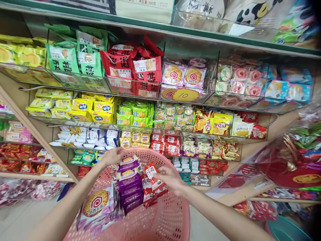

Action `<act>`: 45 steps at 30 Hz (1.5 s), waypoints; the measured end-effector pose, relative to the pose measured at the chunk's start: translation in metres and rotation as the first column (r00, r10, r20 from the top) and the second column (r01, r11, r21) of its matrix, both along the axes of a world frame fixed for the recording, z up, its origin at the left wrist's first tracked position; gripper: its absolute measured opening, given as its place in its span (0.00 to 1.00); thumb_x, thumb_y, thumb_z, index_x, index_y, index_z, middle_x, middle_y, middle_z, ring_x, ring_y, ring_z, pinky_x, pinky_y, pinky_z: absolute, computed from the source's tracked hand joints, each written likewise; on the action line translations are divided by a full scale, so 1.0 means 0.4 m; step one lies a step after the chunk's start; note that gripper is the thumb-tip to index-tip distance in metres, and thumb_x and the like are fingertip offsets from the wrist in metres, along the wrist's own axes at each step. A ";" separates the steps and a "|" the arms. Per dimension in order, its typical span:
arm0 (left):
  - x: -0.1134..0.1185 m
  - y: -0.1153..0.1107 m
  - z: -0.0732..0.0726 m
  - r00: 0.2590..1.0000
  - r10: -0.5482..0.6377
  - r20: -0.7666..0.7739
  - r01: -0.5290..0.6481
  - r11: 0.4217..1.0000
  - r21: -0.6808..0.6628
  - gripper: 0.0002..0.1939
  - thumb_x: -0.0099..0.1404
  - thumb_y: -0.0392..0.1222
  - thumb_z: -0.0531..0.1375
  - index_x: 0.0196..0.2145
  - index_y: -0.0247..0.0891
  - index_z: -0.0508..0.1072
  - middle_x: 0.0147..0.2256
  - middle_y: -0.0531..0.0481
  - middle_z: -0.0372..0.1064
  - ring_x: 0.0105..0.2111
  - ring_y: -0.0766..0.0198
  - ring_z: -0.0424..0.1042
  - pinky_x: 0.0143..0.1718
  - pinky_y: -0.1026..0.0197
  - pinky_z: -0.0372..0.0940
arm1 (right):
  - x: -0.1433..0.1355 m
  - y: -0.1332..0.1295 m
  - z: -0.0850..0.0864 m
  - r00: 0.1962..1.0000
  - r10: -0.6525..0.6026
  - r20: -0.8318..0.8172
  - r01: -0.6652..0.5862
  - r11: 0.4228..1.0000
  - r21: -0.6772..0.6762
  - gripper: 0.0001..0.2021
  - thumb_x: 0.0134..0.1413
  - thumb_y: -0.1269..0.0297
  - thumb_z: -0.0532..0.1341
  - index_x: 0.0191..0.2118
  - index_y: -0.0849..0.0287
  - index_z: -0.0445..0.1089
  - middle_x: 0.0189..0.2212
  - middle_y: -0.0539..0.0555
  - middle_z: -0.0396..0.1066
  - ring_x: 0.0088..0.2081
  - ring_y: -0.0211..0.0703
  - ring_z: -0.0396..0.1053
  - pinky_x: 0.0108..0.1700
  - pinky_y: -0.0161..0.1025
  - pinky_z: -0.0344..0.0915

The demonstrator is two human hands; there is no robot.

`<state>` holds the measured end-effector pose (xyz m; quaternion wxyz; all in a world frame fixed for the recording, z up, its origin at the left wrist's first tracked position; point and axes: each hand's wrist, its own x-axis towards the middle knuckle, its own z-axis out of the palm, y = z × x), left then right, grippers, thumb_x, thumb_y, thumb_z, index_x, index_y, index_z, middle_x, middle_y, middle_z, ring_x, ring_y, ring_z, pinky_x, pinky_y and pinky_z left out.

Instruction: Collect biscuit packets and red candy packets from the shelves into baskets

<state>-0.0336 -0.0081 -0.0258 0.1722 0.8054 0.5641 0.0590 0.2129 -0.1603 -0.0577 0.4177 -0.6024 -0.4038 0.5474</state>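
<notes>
A pink perforated plastic basket [184,214] is tilted toward me in the lower middle. My left hand [113,156] is closed over its far rim at the left. Inside the basket, my right hand [170,179] pinches a small red-and-white snack packet [152,176]. Similar red packets [147,188] lie right under and beside it. To their left is a row of purple soda biscuit packs [129,185]. Large round-cracker packets [97,204] in white and pink wrappers lie at the basket's left side.
Stepped shelves with glass dividers rise ahead, holding green bags [89,63], red bags [146,67] and yellow packs [102,108]. Matching red-and-white packets [173,144] sit in a low compartment behind the basket. A clear plastic-wrapped bundle [283,167] juts in at right, above a teal tub [288,231].
</notes>
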 end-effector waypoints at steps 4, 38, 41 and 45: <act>-0.009 -0.004 -0.002 1.000 0.007 -0.018 -0.007 1.000 0.008 0.27 0.59 0.60 0.43 0.41 0.41 0.70 0.38 0.46 0.73 0.40 0.53 0.71 0.35 0.61 0.60 | -0.033 -0.003 -0.048 0.987 -0.038 0.157 0.012 0.987 0.162 0.07 0.38 0.67 0.63 0.28 0.60 0.65 0.25 0.50 0.70 0.28 0.37 0.67 0.31 0.34 0.62; -0.007 0.016 0.003 1.000 0.020 0.006 -0.019 0.999 -0.048 0.33 0.56 0.65 0.43 0.48 0.40 0.68 0.43 0.46 0.72 0.44 0.53 0.69 0.40 0.60 0.60 | -0.089 -0.040 0.028 0.335 0.121 0.934 -0.377 0.926 0.015 0.16 0.55 0.54 0.50 0.35 0.59 0.70 0.31 0.58 0.74 0.34 0.47 0.71 0.31 0.36 0.57; -0.007 0.014 0.005 1.000 0.023 0.003 -0.023 0.999 -0.042 0.33 0.56 0.65 0.43 0.47 0.40 0.69 0.43 0.46 0.72 0.44 0.52 0.69 0.39 0.60 0.61 | -0.087 -0.042 0.046 0.318 0.112 0.941 -0.375 0.927 0.016 0.16 0.56 0.55 0.50 0.35 0.59 0.70 0.30 0.59 0.74 0.33 0.47 0.71 0.31 0.36 0.58; -0.011 0.014 0.004 1.000 0.009 -0.009 -0.009 0.999 -0.040 0.32 0.57 0.64 0.42 0.46 0.40 0.69 0.42 0.46 0.73 0.43 0.53 0.70 0.39 0.60 0.60 | -0.044 -0.006 0.091 0.440 -0.040 0.897 -0.331 0.922 0.203 0.17 0.57 0.55 0.49 0.35 0.59 0.70 0.30 0.56 0.74 0.32 0.43 0.70 0.32 0.35 0.59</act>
